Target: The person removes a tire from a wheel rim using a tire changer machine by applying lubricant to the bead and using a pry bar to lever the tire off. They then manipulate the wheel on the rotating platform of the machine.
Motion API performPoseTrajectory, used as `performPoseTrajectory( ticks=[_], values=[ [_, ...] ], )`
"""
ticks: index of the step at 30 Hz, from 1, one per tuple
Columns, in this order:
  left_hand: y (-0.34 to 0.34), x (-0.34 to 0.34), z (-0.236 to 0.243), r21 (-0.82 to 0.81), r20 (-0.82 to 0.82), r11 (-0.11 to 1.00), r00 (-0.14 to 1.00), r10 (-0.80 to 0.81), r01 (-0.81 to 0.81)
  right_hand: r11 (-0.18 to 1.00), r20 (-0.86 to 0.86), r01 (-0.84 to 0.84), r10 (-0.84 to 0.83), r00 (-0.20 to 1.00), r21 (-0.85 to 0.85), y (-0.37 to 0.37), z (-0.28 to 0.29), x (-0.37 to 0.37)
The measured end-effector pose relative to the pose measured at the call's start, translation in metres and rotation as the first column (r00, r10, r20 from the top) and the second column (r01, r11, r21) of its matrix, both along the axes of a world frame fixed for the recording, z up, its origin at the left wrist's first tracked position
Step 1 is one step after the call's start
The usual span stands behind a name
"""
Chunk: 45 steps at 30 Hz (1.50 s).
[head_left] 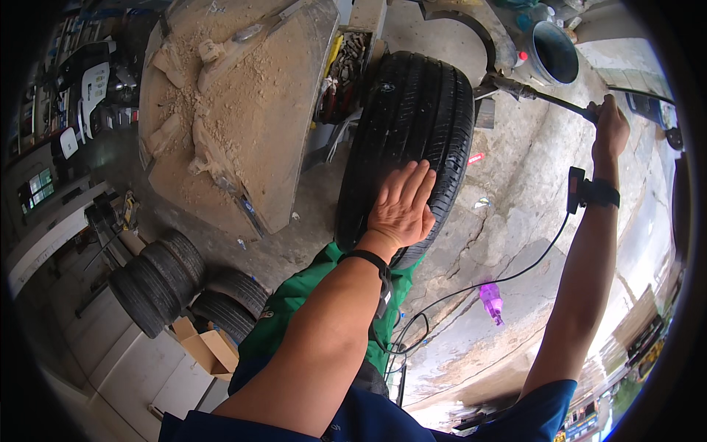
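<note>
A black car tyre stands upright in front of me, its tread facing up, between the dusty machine and the curved metal arm. My left hand lies flat on the near part of the tread, its fingers stretched out and holding nothing. Out to the right, my right hand is wrapped round the end of a long dark lever handle. The lever runs leftward to a joint on the curved arm, beside the tyre's far right side.
At left is a wide metal turntable covered in brown dust. A tool tray sits between it and the tyre. Stacked tyres and a cardboard box stand lower left. A bucket and purple bottle are right; a cable crosses there.
</note>
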<state>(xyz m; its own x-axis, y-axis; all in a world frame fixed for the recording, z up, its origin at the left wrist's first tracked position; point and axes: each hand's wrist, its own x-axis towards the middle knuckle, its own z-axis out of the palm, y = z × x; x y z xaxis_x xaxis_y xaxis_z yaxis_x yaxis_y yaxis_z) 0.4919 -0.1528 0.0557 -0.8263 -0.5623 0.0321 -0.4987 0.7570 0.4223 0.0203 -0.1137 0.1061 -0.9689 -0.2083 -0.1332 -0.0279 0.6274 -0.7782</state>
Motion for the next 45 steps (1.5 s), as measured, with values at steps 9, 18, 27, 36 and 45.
performPoseTrajectory(
  ticks=[9, 18, 27, 36, 45],
  values=[
    [0.0, -0.001, 0.002, 0.008, 0.005, 1.0, 1.0, 0.0, 0.0, 1.0, -0.014, -0.005, 0.005, 1.0, 0.029, -0.002, 0.004, 0.003],
    [0.0, -0.001, 0.002, 0.011, 0.001, 1.0, 1.0, 0.002, -0.002, 1.0, -0.02, 0.009, -0.008, 1.0, 0.012, -0.002, 0.003, 0.004],
    [0.0, -0.001, 0.002, 0.011, -0.011, 1.0, 1.0, -0.002, 0.002, 0.999, -0.02, 0.014, -0.013, 1.0, 0.036, -0.002, 0.004, 0.003],
    [0.0, -0.003, 0.003, -0.003, -0.017, 1.0, 1.0, 0.001, -0.001, 1.0, 0.004, 0.019, -0.019, 1.0, 0.007, -0.003, 0.005, 0.0],
    [0.003, -0.005, 0.005, 0.014, -0.038, 1.0, 0.999, 0.019, -0.019, 0.98, 0.061, 0.055, -0.044, 0.997, -0.191, 0.002, 0.004, 0.001]
  ],
)
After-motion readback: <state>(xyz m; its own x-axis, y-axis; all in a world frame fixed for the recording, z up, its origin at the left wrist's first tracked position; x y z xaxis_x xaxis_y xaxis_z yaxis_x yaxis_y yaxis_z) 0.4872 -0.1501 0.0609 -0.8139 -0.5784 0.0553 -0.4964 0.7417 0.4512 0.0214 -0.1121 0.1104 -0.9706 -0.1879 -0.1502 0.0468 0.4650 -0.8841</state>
